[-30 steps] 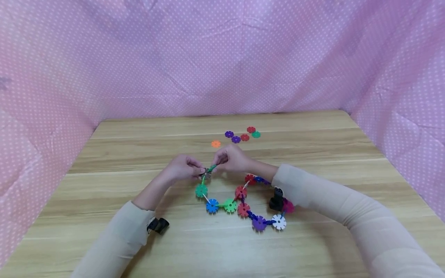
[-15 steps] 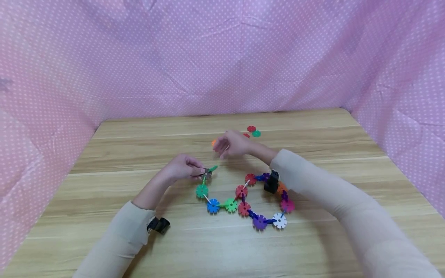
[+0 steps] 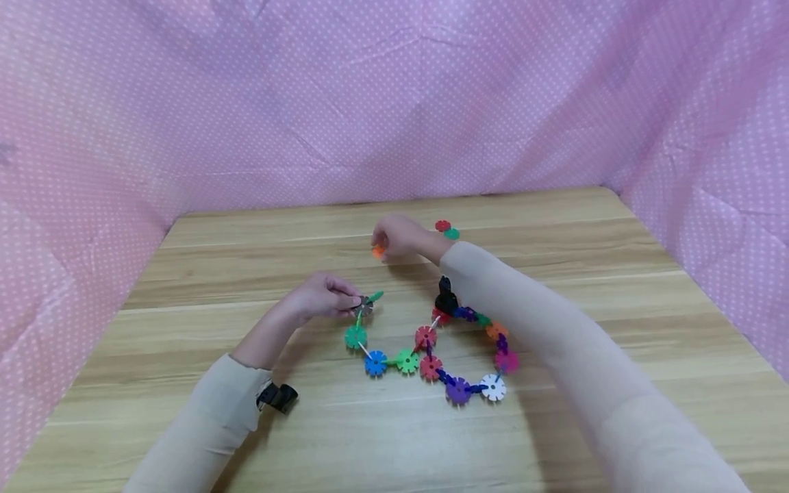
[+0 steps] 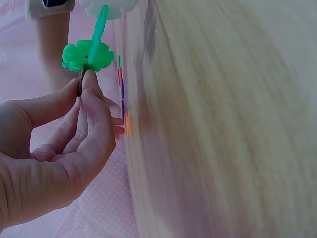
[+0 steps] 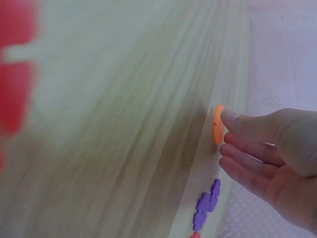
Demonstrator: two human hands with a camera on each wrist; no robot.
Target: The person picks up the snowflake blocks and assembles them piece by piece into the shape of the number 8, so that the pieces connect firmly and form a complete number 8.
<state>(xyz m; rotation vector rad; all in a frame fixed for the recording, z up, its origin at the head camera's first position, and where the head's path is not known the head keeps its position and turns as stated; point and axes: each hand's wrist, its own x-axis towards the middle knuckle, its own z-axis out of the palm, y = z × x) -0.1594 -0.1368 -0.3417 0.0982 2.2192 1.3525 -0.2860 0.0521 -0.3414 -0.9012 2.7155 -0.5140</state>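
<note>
In the head view my left hand (image 3: 323, 296) pinches a grey-brown slotted disc (image 3: 364, 307) at the left end of a chain of linked plastic discs. Seen edge-on in the left wrist view, that disc (image 4: 81, 81) sits between thumb and forefinger, joined to a green disc (image 4: 88, 55). My right hand (image 3: 399, 236) is at a loose orange disc (image 5: 218, 124) farther back on the table. Its thumb overlaps the disc's edge in the right wrist view, with the other fingers loosely bent beside it. A firm hold is not visible.
The chain's right part forms a ring, with a white disc (image 3: 493, 387) and a purple disc (image 3: 458, 391) at its front. Loose purple discs (image 5: 207, 204) lie near the right hand. A red disc (image 3: 442, 225) and a green disc (image 3: 452, 233) lie farther back. Pink dotted cloth (image 3: 296, 103) surrounds the table.
My right hand has let go of the green disc at the chain's end and moved back to the orange disc. My left hand has kept its pinch in nearly the same place.
</note>
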